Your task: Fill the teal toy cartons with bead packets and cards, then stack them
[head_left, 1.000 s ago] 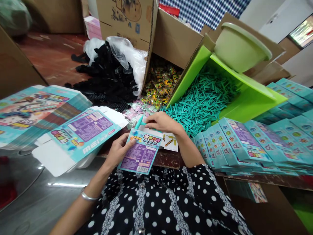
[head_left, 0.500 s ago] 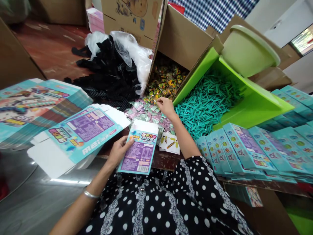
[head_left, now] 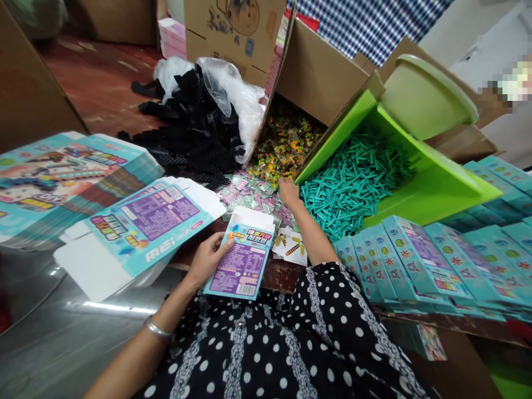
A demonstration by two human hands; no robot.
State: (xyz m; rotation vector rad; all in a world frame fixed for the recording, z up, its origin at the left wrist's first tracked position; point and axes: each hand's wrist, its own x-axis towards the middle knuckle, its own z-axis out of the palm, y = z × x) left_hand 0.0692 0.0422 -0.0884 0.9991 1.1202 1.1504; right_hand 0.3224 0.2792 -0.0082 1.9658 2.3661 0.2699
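Note:
My left hand grips the left edge of a small turquoise and purple carton, thumb on its printed face. The carton's white flap stands open at the top. My right hand is at the front of a pile of small clear bags with orange, yellow and green pieces. Its fingers are bent together, tips partly hidden, so what they hold does not show. Below them lie pink and pale green sachets. Printed cards with a pickaxe picture lie beside the carton.
Teal sticks fill a tilted lime green bin under a pale tub. Flattened cartons and a carton stack lie left. Filled-out cartons stand right. Black pieces and a cardboard box are behind.
My right hand has moved slightly down and right, from above the bags and sachets onto the edge of the pile. My left hand still holds the carton. The view has shifted a little.

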